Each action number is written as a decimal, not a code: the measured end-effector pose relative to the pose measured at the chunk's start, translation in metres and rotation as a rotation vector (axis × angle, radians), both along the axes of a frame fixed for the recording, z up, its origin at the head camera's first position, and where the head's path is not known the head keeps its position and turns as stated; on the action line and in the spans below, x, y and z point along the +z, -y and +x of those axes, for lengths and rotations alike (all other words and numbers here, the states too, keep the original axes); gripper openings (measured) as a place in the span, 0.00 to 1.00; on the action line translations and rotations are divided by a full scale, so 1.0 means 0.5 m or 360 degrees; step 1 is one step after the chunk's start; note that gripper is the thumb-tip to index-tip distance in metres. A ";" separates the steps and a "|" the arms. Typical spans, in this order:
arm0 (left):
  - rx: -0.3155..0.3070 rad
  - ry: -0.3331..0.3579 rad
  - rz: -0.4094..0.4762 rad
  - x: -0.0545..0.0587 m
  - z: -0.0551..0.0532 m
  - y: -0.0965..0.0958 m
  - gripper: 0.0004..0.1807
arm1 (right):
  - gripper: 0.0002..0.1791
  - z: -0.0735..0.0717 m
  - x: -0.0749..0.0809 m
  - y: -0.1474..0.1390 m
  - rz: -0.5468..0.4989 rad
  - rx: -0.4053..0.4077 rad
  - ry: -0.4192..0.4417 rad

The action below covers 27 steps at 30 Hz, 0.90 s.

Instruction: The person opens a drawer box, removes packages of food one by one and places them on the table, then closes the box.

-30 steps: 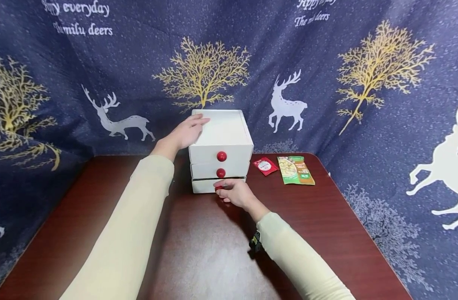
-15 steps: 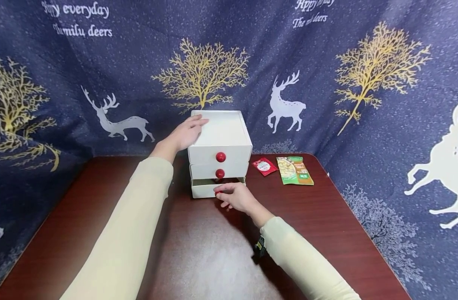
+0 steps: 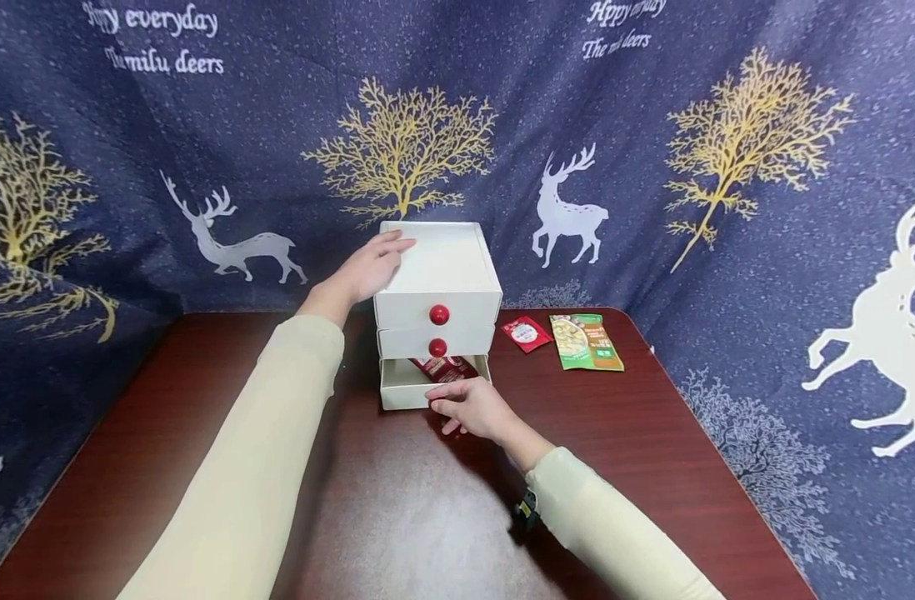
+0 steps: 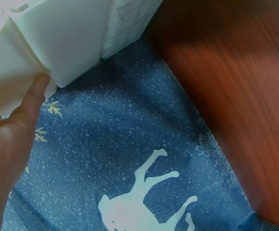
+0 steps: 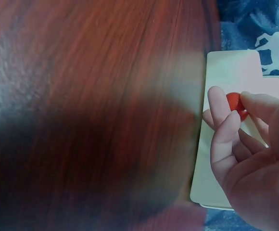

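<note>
A white cabinet [image 3: 438, 258] of three stacked drawers with red round knobs stands at the back of the table. Its bottom drawer [image 3: 405, 397] is pulled partway out, and a dark red packet [image 3: 446, 367] lies inside, partly hidden under the middle drawer. My right hand [image 3: 476, 408] pinches the bottom drawer's red knob [image 5: 234, 102] between thumb and fingers. On the cabinet's top left edge rests my left hand [image 3: 375, 265], fingers extended over the top. In the left wrist view, its thumb [image 4: 37, 91] presses against the cabinet's side.
To the right of the cabinet lie a small red packet [image 3: 527, 334] and a larger green and brown food pouch [image 3: 587, 342]. Behind the dark red wooden table [image 3: 397, 508] hangs a blue cloth [image 3: 457, 50] printed with deer and trees.
The bottom drawer has slid out toward me with my right hand on its knob, bringing the dark red packet inside into view. My left hand has stayed on the cabinet.
</note>
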<state>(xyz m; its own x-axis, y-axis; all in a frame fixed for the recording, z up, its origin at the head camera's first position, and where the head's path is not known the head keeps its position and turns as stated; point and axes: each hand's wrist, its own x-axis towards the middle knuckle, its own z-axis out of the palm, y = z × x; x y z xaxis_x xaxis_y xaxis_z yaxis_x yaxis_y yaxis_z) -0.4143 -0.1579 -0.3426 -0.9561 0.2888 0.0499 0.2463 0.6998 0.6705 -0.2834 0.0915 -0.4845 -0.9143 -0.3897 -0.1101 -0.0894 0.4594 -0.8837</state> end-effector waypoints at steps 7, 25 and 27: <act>0.0020 -0.0002 0.0010 -0.002 0.000 0.000 0.32 | 0.14 0.014 -0.003 -0.002 0.0003 0.0011 0.0007; 0.0005 0.0006 0.0048 -0.005 0.000 0.000 0.32 | 0.13 0.031 0.001 -0.006 -0.0017 0.0038 0.0037; 0.0009 0.0000 0.0047 -0.005 -0.001 0.002 0.32 | 0.13 0.032 0.004 -0.005 -0.0017 0.0042 0.0036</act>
<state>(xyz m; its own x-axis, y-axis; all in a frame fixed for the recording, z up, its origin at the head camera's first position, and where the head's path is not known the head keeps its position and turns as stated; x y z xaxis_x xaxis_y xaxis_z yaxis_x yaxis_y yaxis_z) -0.4147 -0.1589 -0.3452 -0.9576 0.2821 0.0584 0.2427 0.6812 0.6907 -0.2674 0.0939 -0.4825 -0.9012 -0.4147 -0.1262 -0.0814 0.4477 -0.8905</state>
